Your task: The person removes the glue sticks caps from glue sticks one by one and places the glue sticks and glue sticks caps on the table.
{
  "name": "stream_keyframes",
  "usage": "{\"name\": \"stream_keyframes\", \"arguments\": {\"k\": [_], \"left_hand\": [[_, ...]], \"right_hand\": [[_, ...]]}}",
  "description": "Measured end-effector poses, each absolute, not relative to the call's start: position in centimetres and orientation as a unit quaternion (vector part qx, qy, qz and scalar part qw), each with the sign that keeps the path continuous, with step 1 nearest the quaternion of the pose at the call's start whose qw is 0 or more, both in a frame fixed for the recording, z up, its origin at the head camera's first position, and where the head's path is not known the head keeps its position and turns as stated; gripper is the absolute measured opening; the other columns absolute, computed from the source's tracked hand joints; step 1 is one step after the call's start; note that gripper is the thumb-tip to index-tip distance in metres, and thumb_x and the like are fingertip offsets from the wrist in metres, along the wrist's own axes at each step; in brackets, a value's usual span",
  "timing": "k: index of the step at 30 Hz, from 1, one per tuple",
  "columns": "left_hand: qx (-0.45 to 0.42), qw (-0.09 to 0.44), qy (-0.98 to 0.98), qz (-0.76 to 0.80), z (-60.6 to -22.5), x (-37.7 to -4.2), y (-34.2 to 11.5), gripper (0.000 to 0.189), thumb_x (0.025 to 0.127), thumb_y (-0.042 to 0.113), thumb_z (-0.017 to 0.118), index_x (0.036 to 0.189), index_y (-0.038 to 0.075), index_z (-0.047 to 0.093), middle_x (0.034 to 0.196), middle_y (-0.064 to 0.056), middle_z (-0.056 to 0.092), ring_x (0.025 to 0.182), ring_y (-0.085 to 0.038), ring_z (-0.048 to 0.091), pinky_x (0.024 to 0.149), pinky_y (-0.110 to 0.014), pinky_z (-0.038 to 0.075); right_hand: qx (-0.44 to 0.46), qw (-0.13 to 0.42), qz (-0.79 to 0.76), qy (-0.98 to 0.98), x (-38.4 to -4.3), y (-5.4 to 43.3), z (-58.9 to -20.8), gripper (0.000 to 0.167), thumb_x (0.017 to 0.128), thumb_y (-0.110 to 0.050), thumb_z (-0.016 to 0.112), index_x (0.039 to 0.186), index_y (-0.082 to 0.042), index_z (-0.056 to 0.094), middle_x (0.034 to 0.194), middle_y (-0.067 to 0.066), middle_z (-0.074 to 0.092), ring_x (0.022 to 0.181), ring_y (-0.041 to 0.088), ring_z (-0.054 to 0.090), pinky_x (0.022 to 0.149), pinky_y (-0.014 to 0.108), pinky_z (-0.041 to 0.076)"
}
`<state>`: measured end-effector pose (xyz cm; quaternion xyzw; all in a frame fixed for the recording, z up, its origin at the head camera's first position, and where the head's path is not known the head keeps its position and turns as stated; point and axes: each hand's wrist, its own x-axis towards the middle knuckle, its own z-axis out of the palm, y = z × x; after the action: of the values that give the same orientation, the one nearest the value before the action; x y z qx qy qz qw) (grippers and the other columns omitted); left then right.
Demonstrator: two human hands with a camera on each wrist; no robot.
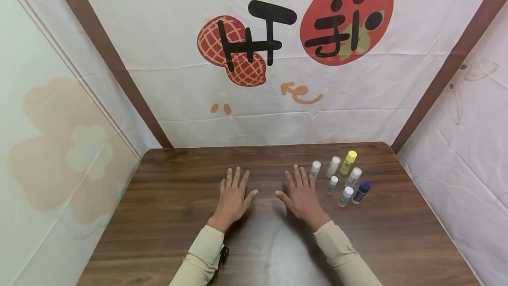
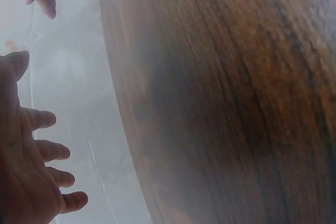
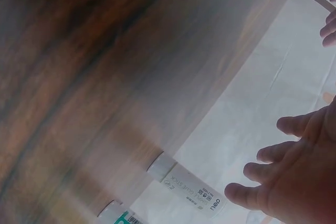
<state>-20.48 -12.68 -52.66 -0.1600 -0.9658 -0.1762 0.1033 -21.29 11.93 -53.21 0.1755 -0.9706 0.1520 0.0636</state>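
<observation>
My left hand (image 1: pixel 231 202) is held over the wooden table with its fingers spread and straight, nothing in it. The right hand (image 1: pixel 303 200) mirrors it, palm down, fingers extended and also holding nothing. Just beyond and to the right of that hand stand several glue sticks: white-capped ones, including a small green-and-white glue stick (image 1: pixel 332 185), plus a yellow glue stick (image 1: pixel 349 162) and a dark blue glue stick (image 1: pixel 361 192). In the right wrist view, a white glue stick (image 3: pixel 189 187) with printed lettering shows near the right fingertips.
The dark wood-grain table (image 1: pixel 166 215) has rounded far corners. Behind it hangs a white printed cloth (image 1: pixel 178 100) with brown strips, and further cloth panels (image 1: pixel 468 153) close in both sides. A small black item (image 1: pixel 224 252) sits at the left sleeve cuff.
</observation>
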Motion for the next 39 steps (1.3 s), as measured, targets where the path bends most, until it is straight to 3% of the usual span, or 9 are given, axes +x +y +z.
{"name": "stream_keyframes", "arguments": {"k": [7,16,19,24,28,33,39], "left_hand": [[-0.16,0.093,-0.969,-0.165,-52.6,-20.5,-12.5,0.071,0.098,0.054,0.041,0.149,0.005,0.033,0.153,-0.027,0.022,0.141,-0.047,0.01,0.106,-0.065,0.02],[-0.157,0.082,-0.97,-0.169,-52.6,-20.0,-12.4,0.071,0.098,0.054,0.041,0.148,0.004,0.034,0.153,-0.029,0.021,0.141,-0.047,0.011,0.107,-0.065,0.02],[-0.158,0.081,-0.967,-0.185,-52.7,-20.1,-12.4,0.068,0.098,0.048,0.049,0.146,0.002,0.037,0.149,-0.03,0.028,0.139,-0.048,0.02,0.105,-0.065,0.024],[-0.171,0.112,-0.957,-0.206,-52.7,-20.4,-12.5,0.05,0.094,0.032,0.062,0.132,0.0,0.054,0.133,-0.025,0.051,0.123,-0.041,0.047,0.097,-0.058,0.04],[-0.179,0.143,-0.946,-0.229,-52.4,-20.5,-12.2,0.036,0.091,0.024,0.068,0.119,0.002,0.064,0.12,-0.016,0.062,0.11,-0.033,0.058,0.09,-0.051,0.047],[-0.176,0.159,-0.936,-0.259,-52.1,-20.4,-11.7,0.029,0.087,0.019,0.072,0.111,0.004,0.068,0.108,-0.01,0.067,0.098,-0.029,0.064,0.082,-0.044,0.051],[-0.165,0.159,-0.929,-0.29,-51.9,-20.3,-11.0,0.021,0.083,0.015,0.074,0.103,0.007,0.072,0.089,-0.004,0.072,0.073,-0.014,0.067,0.065,-0.032,0.053]], "right_hand": [[0.174,0.046,0.149,-0.972,-21.3,12.1,-53.2,0.079,0.096,-0.062,0.036,0.151,-0.005,0.027,0.157,0.023,0.011,0.144,0.039,0.008,0.111,0.062,0.01],[0.188,0.066,0.141,-0.97,-21.2,12.4,-53.2,0.077,0.097,-0.06,0.037,0.149,-0.003,0.032,0.156,0.023,0.016,0.143,0.041,0.014,0.11,0.06,0.017],[0.192,0.072,0.146,-0.968,-21.1,12.5,-53.1,0.076,0.097,-0.059,0.038,0.148,-0.003,0.035,0.155,0.024,0.018,0.141,0.043,0.018,0.109,0.061,0.02],[0.2,0.077,0.159,-0.964,-21.2,12.7,-52.8,0.072,0.097,-0.059,0.037,0.143,-0.003,0.042,0.152,0.026,0.025,0.136,0.045,0.029,0.105,0.062,0.028],[0.211,0.087,0.163,-0.96,-21.2,12.9,-52.3,0.065,0.097,-0.054,0.043,0.135,-0.002,0.052,0.143,0.026,0.04,0.127,0.043,0.043,0.097,0.06,0.039],[0.235,0.118,0.166,-0.951,-21.1,13.2,-51.8,0.045,0.096,-0.039,0.057,0.121,-0.001,0.062,0.121,0.018,0.06,0.107,0.034,0.06,0.086,0.048,0.05],[0.201,0.185,0.184,-0.944,-20.8,13.4,-51.4,0.024,0.091,-0.025,0.066,0.106,-0.007,0.069,0.099,0.008,0.069,0.079,0.023,0.067,0.062,0.038,0.053]]}}
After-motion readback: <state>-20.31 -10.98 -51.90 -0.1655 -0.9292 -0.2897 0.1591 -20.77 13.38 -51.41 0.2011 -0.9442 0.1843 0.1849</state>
